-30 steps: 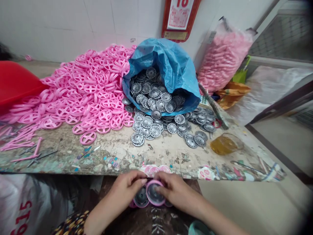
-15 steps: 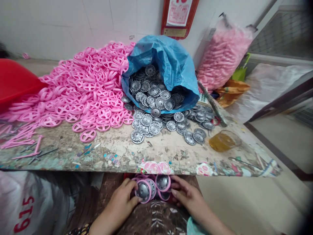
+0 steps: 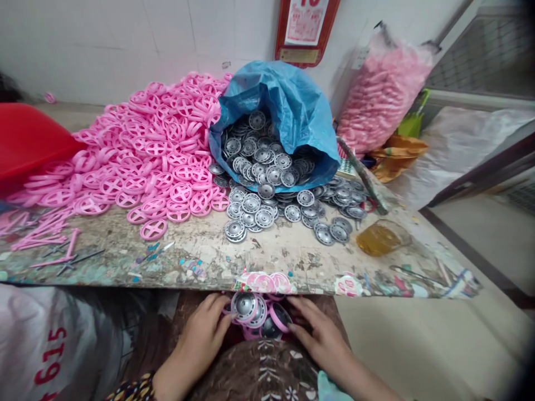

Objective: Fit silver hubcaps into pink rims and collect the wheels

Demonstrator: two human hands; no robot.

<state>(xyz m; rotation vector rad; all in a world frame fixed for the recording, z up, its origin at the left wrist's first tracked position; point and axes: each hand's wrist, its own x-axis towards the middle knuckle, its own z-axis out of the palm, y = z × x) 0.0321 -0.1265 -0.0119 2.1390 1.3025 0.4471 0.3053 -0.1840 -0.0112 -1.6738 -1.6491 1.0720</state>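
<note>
In my lap, partly under the table's front edge, lies a small heap of toy wheels (image 3: 244, 307), grey discs set in pink rims. My left hand (image 3: 203, 328) is at the heap's left side, thumb and fingers apart, the thumb by the edge of a wheel. On the other side my right hand (image 3: 320, 331) has its fingers spread, thumb tip beside a tilted pink-rimmed wheel (image 3: 279, 316). Whatever holds the heap is mostly hidden. On the table, loose grey discs (image 3: 251, 203) spill from a blue bag (image 3: 288, 111), beside a large pile of pink wheel rims (image 3: 154, 145).
A red scoop-like container (image 3: 33, 139) stands at far left, near pink and grey rods (image 3: 62, 245). A cup of amber liquid (image 3: 380, 238) lies at the table's right. Behind it is a clear bag of pink parts (image 3: 384, 94). A white sack (image 3: 45, 340) stands below left.
The wheels in my lap have shifted. The right one tips onto its edge, and the left one sits higher. Both my hands have moved slightly, the left loosening from its wheel.
</note>
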